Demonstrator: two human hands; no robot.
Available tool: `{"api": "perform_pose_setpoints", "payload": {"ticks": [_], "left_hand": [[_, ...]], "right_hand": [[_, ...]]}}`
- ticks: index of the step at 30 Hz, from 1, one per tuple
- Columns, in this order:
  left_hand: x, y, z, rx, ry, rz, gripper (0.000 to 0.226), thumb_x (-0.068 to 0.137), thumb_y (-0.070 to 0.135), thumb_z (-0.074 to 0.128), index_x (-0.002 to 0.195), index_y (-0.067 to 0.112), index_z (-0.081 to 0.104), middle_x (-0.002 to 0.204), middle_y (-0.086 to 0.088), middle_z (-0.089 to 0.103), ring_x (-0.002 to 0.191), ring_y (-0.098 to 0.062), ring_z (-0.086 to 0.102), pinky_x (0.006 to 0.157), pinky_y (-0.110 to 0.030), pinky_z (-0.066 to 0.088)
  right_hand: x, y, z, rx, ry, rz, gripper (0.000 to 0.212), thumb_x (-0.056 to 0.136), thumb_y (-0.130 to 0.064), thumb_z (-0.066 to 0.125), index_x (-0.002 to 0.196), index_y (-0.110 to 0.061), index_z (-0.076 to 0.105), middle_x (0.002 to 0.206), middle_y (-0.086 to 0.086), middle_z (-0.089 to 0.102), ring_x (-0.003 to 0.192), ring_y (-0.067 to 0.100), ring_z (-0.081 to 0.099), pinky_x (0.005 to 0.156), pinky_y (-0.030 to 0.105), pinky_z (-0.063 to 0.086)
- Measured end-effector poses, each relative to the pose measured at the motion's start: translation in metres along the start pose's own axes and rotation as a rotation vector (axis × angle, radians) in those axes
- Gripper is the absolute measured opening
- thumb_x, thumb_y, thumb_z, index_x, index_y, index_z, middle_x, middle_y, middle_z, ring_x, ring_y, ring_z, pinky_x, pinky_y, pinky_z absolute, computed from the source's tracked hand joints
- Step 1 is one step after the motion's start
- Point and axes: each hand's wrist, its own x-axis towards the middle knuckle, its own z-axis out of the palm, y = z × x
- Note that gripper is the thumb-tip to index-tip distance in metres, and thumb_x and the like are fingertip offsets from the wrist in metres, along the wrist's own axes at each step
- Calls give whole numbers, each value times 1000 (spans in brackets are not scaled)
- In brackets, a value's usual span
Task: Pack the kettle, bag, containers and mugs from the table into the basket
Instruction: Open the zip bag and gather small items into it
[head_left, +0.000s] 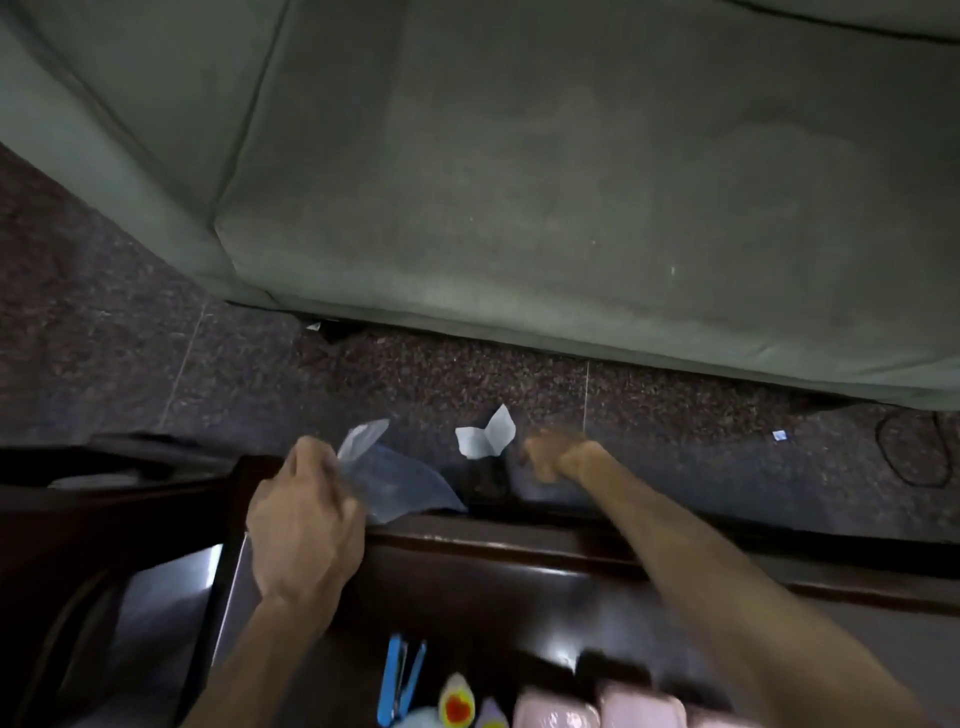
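Note:
My left hand (304, 519) grips a clear, bluish plastic bag (387, 475) and holds it over the far edge of the dark wooden table (519, 582). My right hand (553, 457) is blurred, reaching past the table edge toward the floor, with its fingers curled; I cannot tell whether it holds anything. At the bottom edge sit pink containers (597, 709) and a small yellow and red item (457, 701). No kettle, mugs or basket are in view.
A grey-green sofa (519, 182) fills the upper half. Speckled floor (675, 431) lies between sofa and table, with a folded white paper scrap (485, 434) on it. A blue clip-like tool (397, 675) lies on the table. A dark cable (914, 447) loops at right.

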Motion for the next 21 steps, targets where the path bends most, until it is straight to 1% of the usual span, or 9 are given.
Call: {"api": "perform_pose_setpoints", "payload": {"ticks": [3, 5, 7, 9, 11, 13, 14, 17, 21], "left_hand": [[5, 0, 4, 11, 72, 10, 24, 83, 5, 59, 82, 21, 42, 71, 5, 50, 55, -9, 26, 64, -36, 31], [8, -4, 7, 40, 94, 39, 6, 82, 16, 48, 82, 20, 44, 67, -1, 57, 52, -18, 33, 63, -34, 31], [12, -4, 9, 68, 101, 65, 9, 77, 22, 43, 81, 17, 49, 65, -6, 60, 48, -29, 48, 63, -33, 30], [14, -6, 13, 101, 115, 39, 17, 72, 24, 42, 77, 13, 54, 63, -7, 59, 51, -35, 57, 60, -33, 31], [14, -6, 17, 123, 132, 19, 19, 69, 24, 42, 73, 12, 57, 61, -6, 56, 53, -36, 57, 58, -37, 30], [16, -8, 21, 132, 157, 33, 17, 66, 23, 43, 71, 13, 57, 59, -5, 53, 57, -34, 54, 58, -38, 30], [17, -10, 22, 136, 158, 44, 16, 66, 22, 44, 70, 14, 56, 59, -4, 52, 59, -31, 51, 59, -37, 29], [18, -13, 25, 132, 148, 53, 14, 67, 21, 44, 71, 15, 56, 61, -1, 51, 59, -30, 49, 60, -37, 25], [18, -13, 24, 103, 142, 68, 14, 67, 19, 43, 75, 16, 54, 63, -1, 53, 59, -30, 51, 60, -37, 27]], "right_hand": [[48, -2, 11, -177, -63, -37, 65, 96, -20, 59, 157, -9, 38, 166, 13, 34, 138, 36, 52, 112, 43, 46], [76, -5, 16, -278, -109, -47, 69, 96, -21, 60, 160, -15, 34, 174, 9, 13, 141, 37, 50, 111, 41, 46], [103, -10, 17, -315, -123, -54, 70, 99, -27, 60, 162, -17, 31, 174, 9, 5, 145, 38, 45, 114, 42, 43], [128, -22, 13, -340, -131, -85, 62, 101, -30, 58, 158, -16, 39, 174, 10, -1, 149, 36, 40, 114, 45, 41], [147, -31, 8, -335, -122, -97, 52, 101, -30, 56, 150, -16, 51, 174, 12, -7, 147, 34, 43, 115, 44, 40], [165, -41, 6, -275, -116, -35, 56, 100, -40, 55, 150, -15, 51, 174, 14, 4, 146, 33, 45, 118, 41, 39], [172, -45, 8, -210, -140, 10, 61, 100, -45, 53, 152, -14, 48, 172, 14, 17, 146, 32, 45, 118, 39, 39], [175, -48, 10, -18, -167, 48, 56, 97, -41, 57, 143, -8, 56, 150, 12, 55, 133, 31, 57, 104, 35, 46], [154, -39, -3, 215, 54, 72, 42, 92, -29, 66, 128, -6, 66, 135, 19, 64, 124, 36, 63, 99, 36, 50]]}}
